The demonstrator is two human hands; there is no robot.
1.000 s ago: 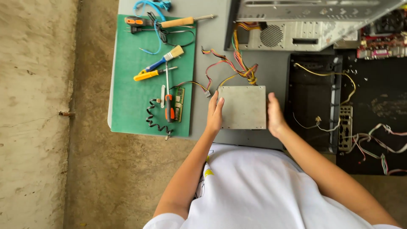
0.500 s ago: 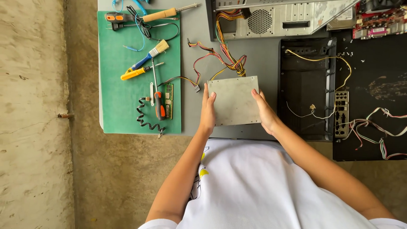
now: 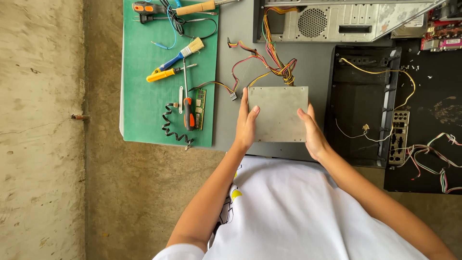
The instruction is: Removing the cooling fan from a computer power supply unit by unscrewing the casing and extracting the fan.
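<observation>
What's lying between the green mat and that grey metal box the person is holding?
In the head view, between the green mat and the metal box lie the left hand and coloured wires on bare grey tabletop.

A makeshift computer repair bench, seen from above. A grey table [image 3: 236, 58] stands on a rough concrete floor [image 3: 43, 144]. A green mat [image 3: 144, 110] holds screwdrivers [image 3: 166, 74], a brush [image 3: 185, 52] and a memory stick [image 3: 200, 109]. An opened computer case [image 3: 346, 21], a black side panel [image 3: 358, 106], loose coloured wires [image 3: 269, 60] and a circuit board [image 3: 440, 41] lie around it.
</observation>
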